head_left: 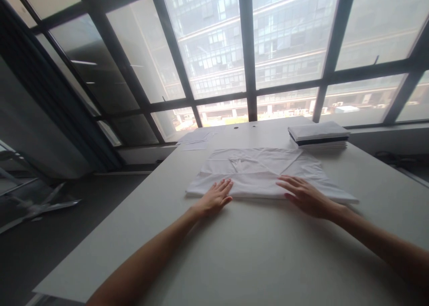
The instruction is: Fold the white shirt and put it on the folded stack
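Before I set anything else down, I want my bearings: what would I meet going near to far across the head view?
Left hand and right hand, roughly side by side → white cloth → folded stack → window.

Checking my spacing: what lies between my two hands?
The head view shows the folded near strip of the white cloth between your left hand and right hand.

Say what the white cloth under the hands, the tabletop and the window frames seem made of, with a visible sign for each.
White cloth: matte fabric, perhaps cotton or a blend; it shows soft creases and a flat fold.
Tabletop: probably satin-finish laminate board; the surface looks smooth, pale and even.
Window frames: likely painted metal; the bars look straight and evenly dark.
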The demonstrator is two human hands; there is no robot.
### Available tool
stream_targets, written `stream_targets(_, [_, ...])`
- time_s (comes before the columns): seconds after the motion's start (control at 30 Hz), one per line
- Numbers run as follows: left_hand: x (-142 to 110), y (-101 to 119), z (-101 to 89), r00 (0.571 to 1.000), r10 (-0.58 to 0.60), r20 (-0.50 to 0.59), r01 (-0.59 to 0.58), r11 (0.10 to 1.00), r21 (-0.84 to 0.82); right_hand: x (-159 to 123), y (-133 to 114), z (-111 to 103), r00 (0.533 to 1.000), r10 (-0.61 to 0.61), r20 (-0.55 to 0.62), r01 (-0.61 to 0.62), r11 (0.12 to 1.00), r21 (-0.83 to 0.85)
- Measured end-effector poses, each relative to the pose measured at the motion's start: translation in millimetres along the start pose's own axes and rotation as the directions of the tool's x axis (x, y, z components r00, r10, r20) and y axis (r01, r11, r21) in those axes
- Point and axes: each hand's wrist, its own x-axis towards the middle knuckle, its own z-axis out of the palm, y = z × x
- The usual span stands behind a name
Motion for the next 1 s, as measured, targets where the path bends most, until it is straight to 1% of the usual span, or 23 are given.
stream_targets(0.07, [-0.4, -0.9, 6.4, 0.999, -0.038, 0.029, 0.039, 0.999, -0.019, -1.3, -5.7, 10.2, 0.991, -0.057, 0.121, 0.052, 0.998, 0.046])
stream_targets(0.13, [-0.7, -3.1, 8.3, 0.997, -0.065, 0.045, 0.066, 0.997, -0.027, -3.6, -4.9, 17.0, 0.974, -0.065, 0.218, 0.049, 0.996, 0.079])
stream_targets(0.2, [-0.6, -4.0, 8.4, 0.994, -0.090, 0.058, 0.092, 0.996, -0.021, -5.5, -1.2, 20.2, 0.962, -0.050, 0.270, 0.026, 0.995, 0.091])
stream_targets(0.3, [-0.3, -1.7, 8.5, 0.992, -0.116, 0.049, 0.116, 0.993, -0.002, -6.8, 3.8, 21.0, 0.958, -0.044, 0.284, 0.016, 0.995, 0.101])
stream_targets(0.4, [-0.1, 6.9, 6.7, 0.993, -0.112, -0.031, 0.113, 0.993, 0.043, -6.6, 5.2, 20.4, 0.959, -0.049, 0.278, 0.019, 0.994, 0.110])
stream_targets(0.47, [0.9, 17.0, 4.0, 0.995, -0.038, -0.097, 0.046, 0.996, 0.075, -5.7, 3.5, 19.5, 0.957, -0.047, 0.285, 0.018, 0.994, 0.105])
stream_targets(0.53, [3.3, 28.8, 2.1, 0.990, 0.075, -0.122, -0.066, 0.994, 0.083, -3.7, -1.4, 17.7, 0.961, -0.043, 0.272, 0.018, 0.995, 0.095])
stream_targets(0.6, [6.3, 39.1, 2.8, 0.984, 0.149, -0.098, -0.142, 0.988, 0.066, -1.1, -9.5, 15.3, 0.972, -0.047, 0.230, 0.026, 0.995, 0.094])
stream_targets(0.67, [8.9, 44.9, 5.7, 0.985, 0.163, -0.063, -0.160, 0.986, 0.049, 1.7, -19.2, 13.4, 0.980, -0.054, 0.192, 0.035, 0.994, 0.102])
stream_targets(0.7, [9.8, 45.9, 7.4, 0.986, 0.159, -0.050, -0.157, 0.987, 0.042, 3.0, -23.7, 12.9, 0.980, -0.057, 0.192, 0.037, 0.993, 0.110])
stream_targets(0.8, [10.8, 43.6, 10.5, 0.988, 0.148, -0.035, -0.147, 0.989, 0.027, 5.9, -32.3, 13.9, 0.960, -0.073, 0.269, 0.033, 0.988, 0.150])
stream_targets(0.9, [10.4, 40.4, 10.2, 0.990, 0.143, -0.011, -0.142, 0.989, 0.032, 6.5, -33.2, 16.8, 0.937, -0.083, 0.338, 0.021, 0.983, 0.182])
stream_targets(1.0, [10.3, 39.8, 9.7, 0.990, 0.137, 0.006, -0.138, 0.990, 0.042, 2.6, -25.9, 19.8, 0.942, -0.060, 0.331, 0.004, 0.986, 0.169])
